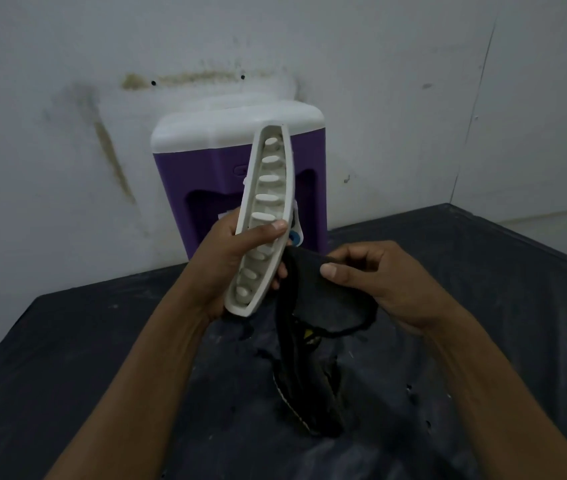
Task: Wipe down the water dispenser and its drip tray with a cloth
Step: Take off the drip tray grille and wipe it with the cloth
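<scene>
A purple water dispenser [205,171] with a white top stands against the wall at the back of the table. My left hand [230,258] holds the white drip tray [266,202] upright in front of it, slotted side facing right, thumb across the tray's rim. My right hand [382,278] pinches a black cloth [323,299] just right of the tray's lower end. The cloth's top edge touches the tray's side, and its long tail hangs down onto the table.
A dark, dusty table cover [84,358] spreads under both arms, with small holes near the right. The stained white wall [67,133] rises directly behind the dispenser. The table's far right edge [534,237] runs diagonally.
</scene>
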